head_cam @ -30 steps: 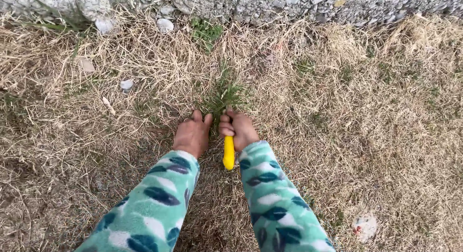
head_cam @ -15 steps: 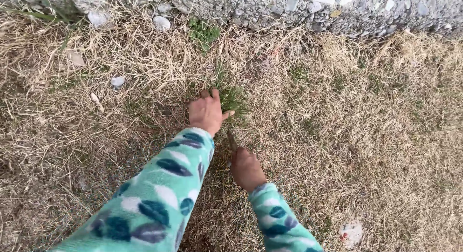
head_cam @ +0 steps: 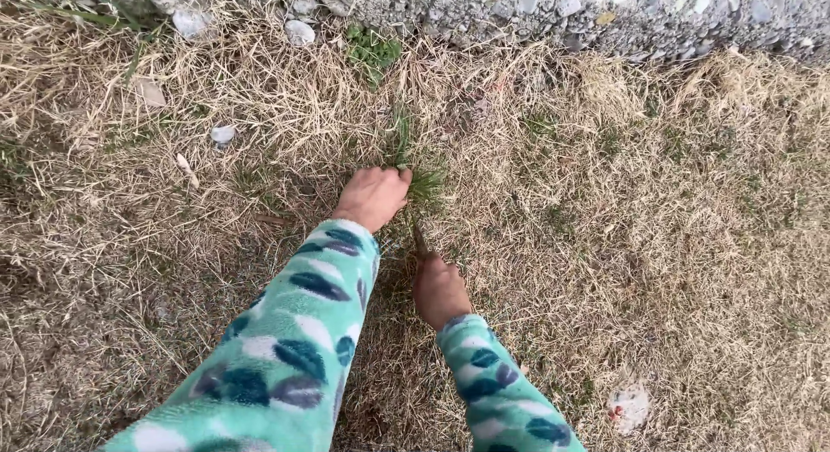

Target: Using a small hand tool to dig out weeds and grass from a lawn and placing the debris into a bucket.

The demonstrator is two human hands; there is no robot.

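The left hand [head_cam: 373,197] reaches forward over the dry grass [head_cam: 657,244], its fingers curled around the base of a green weed tuft [head_cam: 421,182] that rises from the straw-coloured ground. The tuft's blades show just right of and above the knuckles. The right hand [head_cam: 439,289] sits nearer the body, fist closed on a tool whose thin dark blade [head_cam: 420,241] points forward toward the foot of the tuft; the handle is hidden inside the fist, so its colour cannot be told. Both arms wear fleece sleeves [head_cam: 294,348] of mint green with dark teal and white leaf shapes; the left sleeve covers much of the ground below the hands.

Beyond the tuft runs a rough pebbled concrete edge [head_cam: 536,11], with a small patch of green leaves [head_cam: 373,50] at its foot. Pale stones [head_cam: 223,134] lie scattered in the grass to the left, well apart from the hands. A whitish scrap with a red mark [head_cam: 628,406] lies at the lower right.
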